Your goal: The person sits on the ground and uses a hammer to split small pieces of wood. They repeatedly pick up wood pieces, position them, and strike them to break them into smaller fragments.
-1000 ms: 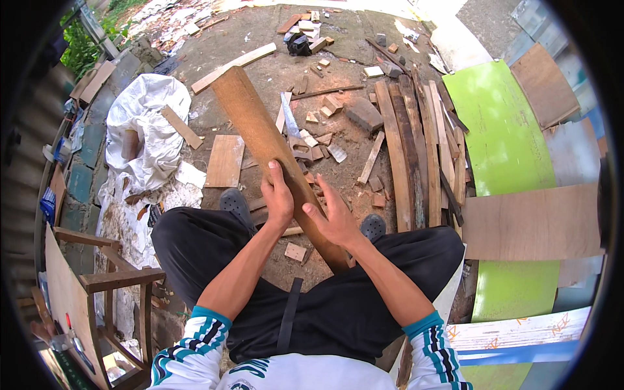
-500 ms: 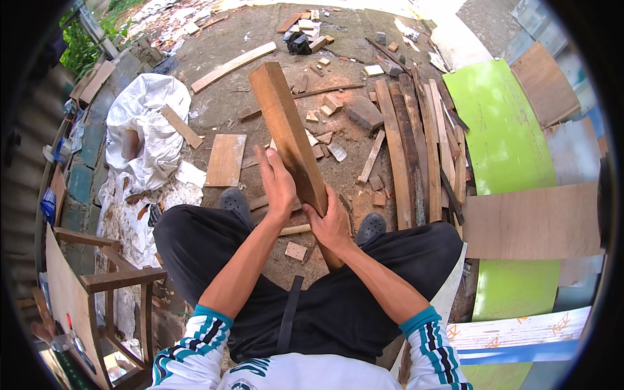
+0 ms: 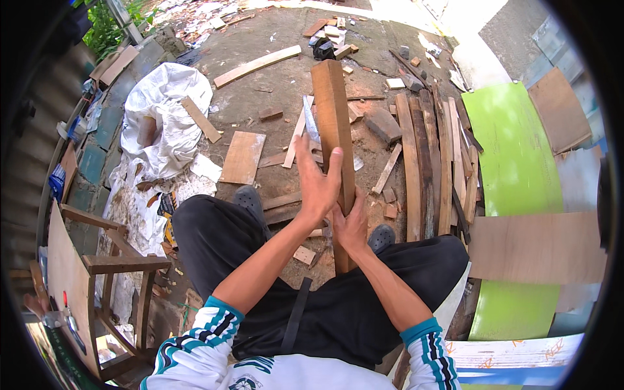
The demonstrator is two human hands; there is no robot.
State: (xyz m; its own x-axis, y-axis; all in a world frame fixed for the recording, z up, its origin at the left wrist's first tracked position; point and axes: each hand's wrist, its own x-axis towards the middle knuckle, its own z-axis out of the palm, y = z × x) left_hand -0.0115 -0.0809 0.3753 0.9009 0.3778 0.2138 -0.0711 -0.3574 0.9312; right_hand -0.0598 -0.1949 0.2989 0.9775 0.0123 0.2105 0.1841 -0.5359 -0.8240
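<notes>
A thick brown wooden beam [image 3: 336,117] stands up between my knees and leans slightly away from me, its squared end at the top. Low on the beam, my right hand [image 3: 351,224] is closed around it. My left hand [image 3: 318,185] is higher up at the beam's left side, with its fingers stretched out and apart and its thumb against the wood. The beam's lower end reaches down by my lap. Just left of the beam, beyond my left fingers, lie a pale wood strip [image 3: 296,138] and a shiny silvery strip [image 3: 311,119].
Several long planks [image 3: 408,169] lie side by side on the right, beside a green board [image 3: 513,146]. A white sack [image 3: 166,97] slumps at the left, behind a wooden stool-like frame [image 3: 127,263]. Wood offcuts, such as a square board [image 3: 242,158], litter the ground.
The beam has swung more upright. My left hand has turned, its fingers spreading away from the wood, while my right hand keeps its hold. The whole view has shifted slightly.
</notes>
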